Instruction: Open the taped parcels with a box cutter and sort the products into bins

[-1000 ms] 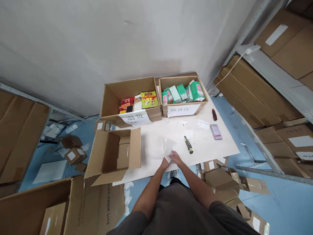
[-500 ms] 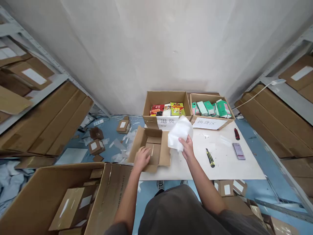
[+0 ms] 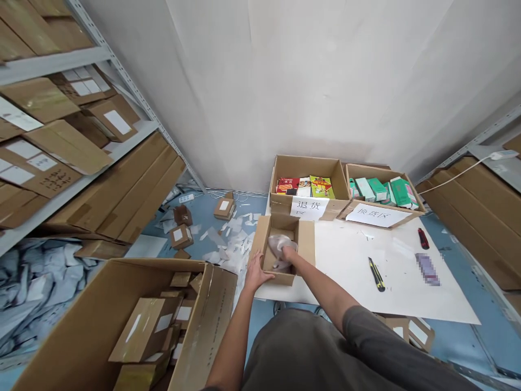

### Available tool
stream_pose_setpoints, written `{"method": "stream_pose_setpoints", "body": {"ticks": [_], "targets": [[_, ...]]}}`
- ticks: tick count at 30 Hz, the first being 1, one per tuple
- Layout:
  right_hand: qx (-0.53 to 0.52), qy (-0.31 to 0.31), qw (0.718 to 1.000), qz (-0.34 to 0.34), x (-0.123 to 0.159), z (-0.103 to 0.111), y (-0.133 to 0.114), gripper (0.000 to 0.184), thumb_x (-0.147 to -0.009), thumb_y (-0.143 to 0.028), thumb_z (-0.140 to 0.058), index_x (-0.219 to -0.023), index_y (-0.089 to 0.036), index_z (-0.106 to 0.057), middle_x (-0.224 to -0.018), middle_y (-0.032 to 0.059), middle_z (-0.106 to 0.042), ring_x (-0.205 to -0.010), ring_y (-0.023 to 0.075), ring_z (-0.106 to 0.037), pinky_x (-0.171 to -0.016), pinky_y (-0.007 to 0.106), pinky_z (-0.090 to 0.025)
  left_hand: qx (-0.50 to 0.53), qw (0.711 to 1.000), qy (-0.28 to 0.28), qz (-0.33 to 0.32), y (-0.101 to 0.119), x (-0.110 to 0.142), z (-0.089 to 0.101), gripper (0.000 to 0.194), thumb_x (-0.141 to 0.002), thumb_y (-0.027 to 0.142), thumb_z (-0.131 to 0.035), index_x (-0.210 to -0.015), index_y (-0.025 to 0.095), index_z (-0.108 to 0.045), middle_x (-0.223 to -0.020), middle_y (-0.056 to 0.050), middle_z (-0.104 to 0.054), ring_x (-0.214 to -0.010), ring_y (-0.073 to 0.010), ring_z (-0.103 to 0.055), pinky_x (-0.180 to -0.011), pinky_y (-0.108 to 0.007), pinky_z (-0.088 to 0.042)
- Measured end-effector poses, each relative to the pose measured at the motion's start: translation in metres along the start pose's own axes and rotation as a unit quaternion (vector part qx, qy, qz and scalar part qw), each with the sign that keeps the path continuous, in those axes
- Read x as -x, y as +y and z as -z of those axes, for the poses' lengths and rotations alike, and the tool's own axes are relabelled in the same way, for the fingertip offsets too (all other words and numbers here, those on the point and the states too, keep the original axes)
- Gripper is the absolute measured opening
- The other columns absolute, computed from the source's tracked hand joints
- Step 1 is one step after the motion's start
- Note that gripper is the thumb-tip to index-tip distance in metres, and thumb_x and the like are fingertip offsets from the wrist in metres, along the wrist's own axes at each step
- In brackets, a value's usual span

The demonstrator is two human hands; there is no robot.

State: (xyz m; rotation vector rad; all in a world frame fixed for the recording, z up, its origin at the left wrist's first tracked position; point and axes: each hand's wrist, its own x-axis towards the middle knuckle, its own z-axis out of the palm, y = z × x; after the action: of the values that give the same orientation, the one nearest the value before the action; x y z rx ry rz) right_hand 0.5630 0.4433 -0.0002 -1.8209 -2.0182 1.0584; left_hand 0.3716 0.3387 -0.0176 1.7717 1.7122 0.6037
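Note:
A small open cardboard box (image 3: 306, 239) stands at the table's left end, flaps spread outward. My left hand (image 3: 257, 273) grips its near left corner, thumb along the front flap and fingers against the left side. Inside the box, my right hand (image 3: 288, 254) is closed on a crumpled, translucent white packing sheet (image 3: 277, 244); its fingertips are partly hidden by the sheet. To the right on the white table (image 3: 337, 266) lie a yellow-and-black utility knife (image 3: 376, 275), a red-and-black utility knife (image 3: 423, 238) and a blurred purple item (image 3: 427, 269).
Behind stand a box of booklets (image 3: 311, 205) and a box of green cartons (image 3: 380, 215), both with handwritten paper signs. A large carton (image 3: 222, 304) of small parcels is at lower left. Shelves (image 3: 134, 136) flank me; paper scraps (image 3: 232, 244) litter the floor.
My right hand has moved the white packing sheet from above the table down into the open box. My left hand has shifted to the box's near left corner. The view has turned left.

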Motion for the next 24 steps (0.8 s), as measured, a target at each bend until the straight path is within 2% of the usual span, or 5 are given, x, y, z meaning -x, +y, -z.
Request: {"method": "stream_pose_setpoints", "body": {"ticks": [8,12,15,18,24], "targets": [[0.016,0.086,0.996,0.025,0.031,0.035,0.009,0.041,-0.086,-0.030,-0.071,-0.127,-0.024,-0.067,-0.132,0.0141,-0.066,-0.123,0.0306,-0.060,-0.105,0.040,-0.044,-0.041,0.995,-0.081,-0.035,-0.012,0.007,0.015,0.066,-0.054,0.038,-0.098,-0.114,0.024,-0.074,-0.174,-0.010,-0.016,-0.160,-0.0389,-0.013,-0.128,-0.053,-0.019],[0.072,0.013,0.997,-0.008,0.084,0.015,0.042,0.077,-0.055,-0.032,-0.098,-0.126,-0.023,-0.068,-0.165,0.0183,-0.033,-0.150,0.0440,-0.031,-0.116,0.051,-0.035,-0.050,0.994,-0.081,-0.052,-0.018,0.007,0.007,0.039,-0.060,0.026,-0.094,-0.095,0.021,-0.077,-0.175,-0.007,-0.010,-0.160,-0.0395,-0.014,-0.126,-0.052,-0.028],[0.062,0.006,0.998,-0.006,0.109,-0.014,0.059,0.046,-0.065,-0.028,-0.094,-0.106,-0.020,-0.074,-0.175,0.0113,-0.005,-0.158,0.0415,-0.017,-0.118,0.049,-0.036,-0.043,0.995,-0.049,-0.082,-0.018,0.008,-0.006,0.012,-0.074,0.022,-0.082,-0.084,0.019,-0.076,-0.175,-0.008,-0.015,-0.158,-0.0386,-0.021,-0.121,-0.050,-0.039],[0.043,0.041,0.998,0.028,0.119,-0.025,0.067,0.009,-0.084,-0.022,-0.078,-0.091,-0.018,-0.074,-0.176,0.0044,-0.004,-0.159,0.0341,-0.019,-0.120,0.043,-0.038,-0.032,0.993,-0.011,-0.114,-0.013,0.011,-0.015,0.006,-0.082,0.021,-0.071,-0.084,0.020,-0.077,-0.170,-0.008,-0.031,-0.156,-0.0373,-0.028,-0.118,-0.052,-0.043],[0.041,0.102,0.990,0.092,0.141,0.015,0.075,0.006,-0.087,-0.015,-0.072,-0.088,-0.020,-0.076,-0.173,0.0032,-0.020,-0.160,0.0313,-0.015,-0.124,0.046,-0.036,-0.021,0.984,0.053,-0.171,0.017,0.030,-0.020,0.017,-0.093,0.022,-0.061,-0.089,0.020,-0.077,-0.174,-0.007,-0.019,-0.154,-0.0343,-0.035,-0.114,-0.048,-0.049]]}}
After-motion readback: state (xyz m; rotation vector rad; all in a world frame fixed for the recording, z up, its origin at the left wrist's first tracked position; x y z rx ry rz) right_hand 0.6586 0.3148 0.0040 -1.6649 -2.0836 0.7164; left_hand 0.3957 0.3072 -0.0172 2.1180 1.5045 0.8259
